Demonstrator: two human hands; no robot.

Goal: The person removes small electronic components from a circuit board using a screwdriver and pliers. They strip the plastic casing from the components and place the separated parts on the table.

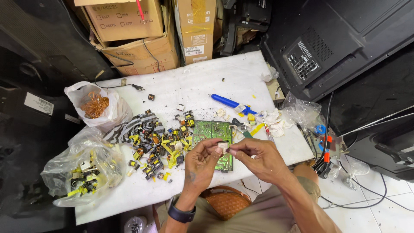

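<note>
My left hand (pixel 202 162) and my right hand (pixel 258 157) meet above the near edge of a white table (pixel 194 82). Together they pinch a small pale component (pixel 223 146) between thumbs and fingertips. Directly beneath them lies a green circuit board (pixel 211 131), partly hidden by my fingers. A dark wristband sits on my left wrist. To the left of the board spreads a heap of small black and yellow transformers (pixel 157 146).
A clear bag of similar parts (pixel 84 170) lies at the table's left front. A white bag of copper wire (pixel 95 103) sits behind it. A blue-handled tool (pixel 228 102) and crumpled tissue (pixel 274 121) lie right of the board. Cardboard boxes (pixel 142 43) stand behind; a dark television back (pixel 336 47) leans at right.
</note>
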